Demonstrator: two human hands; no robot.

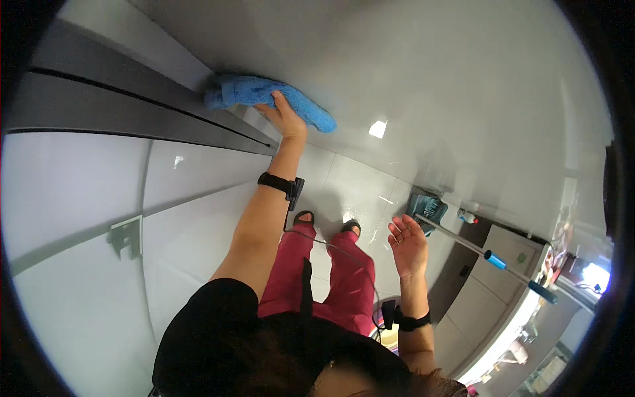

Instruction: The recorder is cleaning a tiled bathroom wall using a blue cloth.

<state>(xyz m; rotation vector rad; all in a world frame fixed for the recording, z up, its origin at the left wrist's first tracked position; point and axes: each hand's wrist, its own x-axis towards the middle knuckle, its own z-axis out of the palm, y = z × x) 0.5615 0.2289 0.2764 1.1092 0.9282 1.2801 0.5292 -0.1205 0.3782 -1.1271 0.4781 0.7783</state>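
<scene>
My left hand (pixel 285 116) grips a folded blue terry cloth (pixel 278 97) that lies along a smooth, glossy pale wall (pixel 446 89), close to its corner with a grey frame (pixel 149 106). Part of the fingers is hidden behind the cloth. The arm is stretched out, with a black strap and device on the wrist. My right hand (pixel 409 245) is raised above the floor, palm showing and fingers apart, holding nothing. It looks near the pole of a floor mop (pixel 454 238) in this view; whether they touch cannot be told.
The mop's head rests on the tiled floor (pixel 359 176) by the wall, near a white bottle (pixel 466 216) with a red cap. A cabinet with a lit counter (pixel 501 327) stands at the right. White tiling (pixel 198 168) fills the left. A thin cable hangs across my legs.
</scene>
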